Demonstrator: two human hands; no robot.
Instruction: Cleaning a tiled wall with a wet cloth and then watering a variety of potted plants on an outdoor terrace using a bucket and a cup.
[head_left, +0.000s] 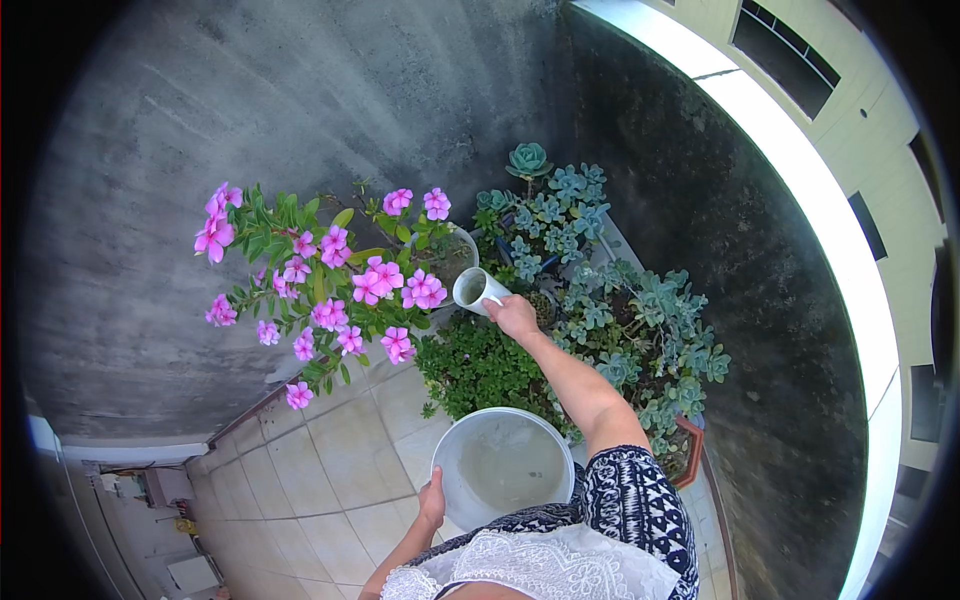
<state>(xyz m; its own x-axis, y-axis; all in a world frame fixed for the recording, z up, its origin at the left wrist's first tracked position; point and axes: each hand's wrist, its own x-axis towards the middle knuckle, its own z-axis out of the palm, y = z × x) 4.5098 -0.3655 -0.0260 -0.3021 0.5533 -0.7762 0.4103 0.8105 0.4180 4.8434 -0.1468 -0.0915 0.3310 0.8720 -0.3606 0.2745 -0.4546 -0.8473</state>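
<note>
My right hand (513, 318) is shut on a white mug (487, 294), which tilts to the left beside a round pot (466, 246). Its pale inside faces up and left; how much water is in it is hard to tell. From that pot a periwinkle plant with pink flowers (382, 279) leans out to the left. My left hand (431, 498) grips the left rim of a white bucket (504, 420) close to my body. Cloudy water (514, 469) lies in the bucket, with a small dark speck in it.
Bushy green foliage (484, 364) grows just beyond the bucket. Blue-green succulents (559, 217) stand in the corner, and more succulents (660, 322) spread to the right above a reddish-brown planter (691, 454). Concrete walls (300, 97) meet behind the pots. Beige tiles (337, 465) cover the floor.
</note>
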